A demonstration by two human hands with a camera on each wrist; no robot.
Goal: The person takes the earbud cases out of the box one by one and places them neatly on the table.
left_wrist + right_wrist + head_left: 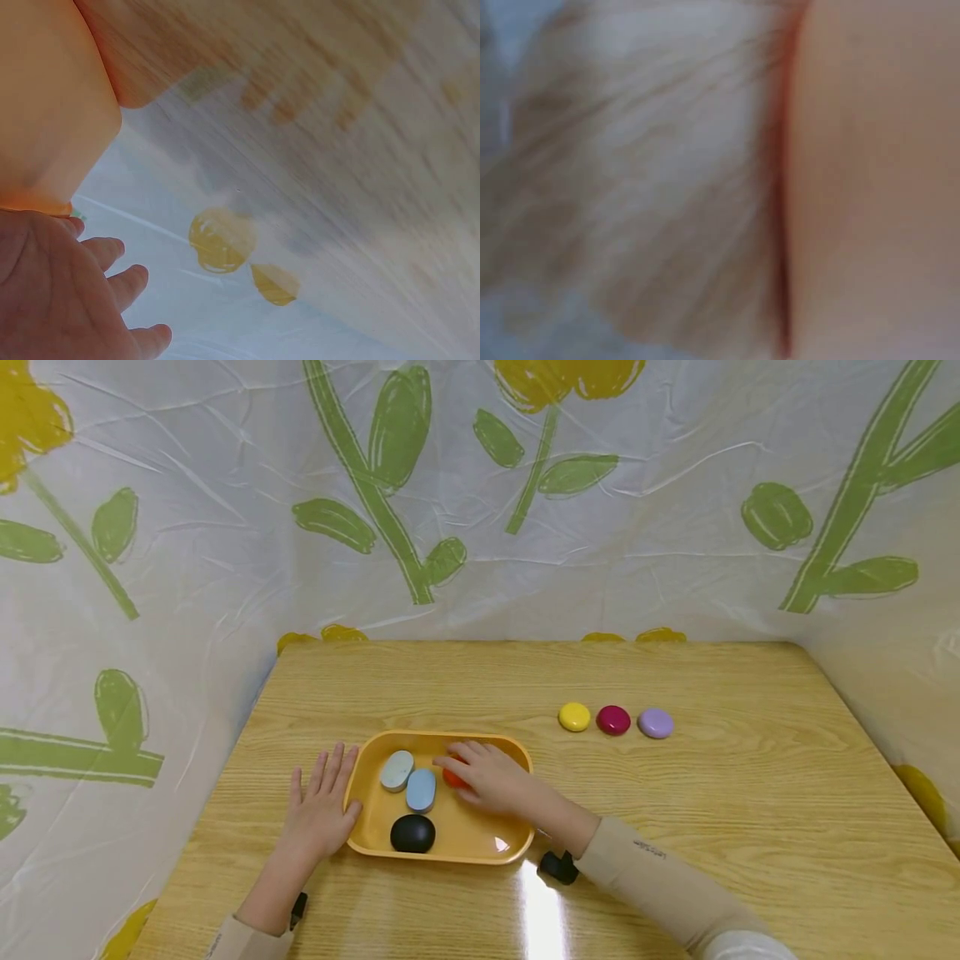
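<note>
A yellow-orange tray (468, 843) lies on the wooden table. My left hand (318, 818) rests at its left end, fingers spread straight, thumb near the rim. In the left wrist view that hand (64, 292) shows beside the tray's outer wall (52, 112). Inside the tray, my right hand (491, 777) has its fingers and thumb round a red rounded piece (453, 778), partly hidden beneath them. To its left lie a pale grey-blue oval piece (397, 770), a light blue oval piece (421, 790) and a glossy black rounded piece (412, 834).
Behind the tray to the right, a yellow disc (574, 717), a magenta disc (613, 720) and a lilac disc (656, 723) stand in a row on the table (735, 827). A flower-patterned sheet (525, 585) hangs round the back and sides. The tray wall (877, 180) fills the right wrist view's right side.
</note>
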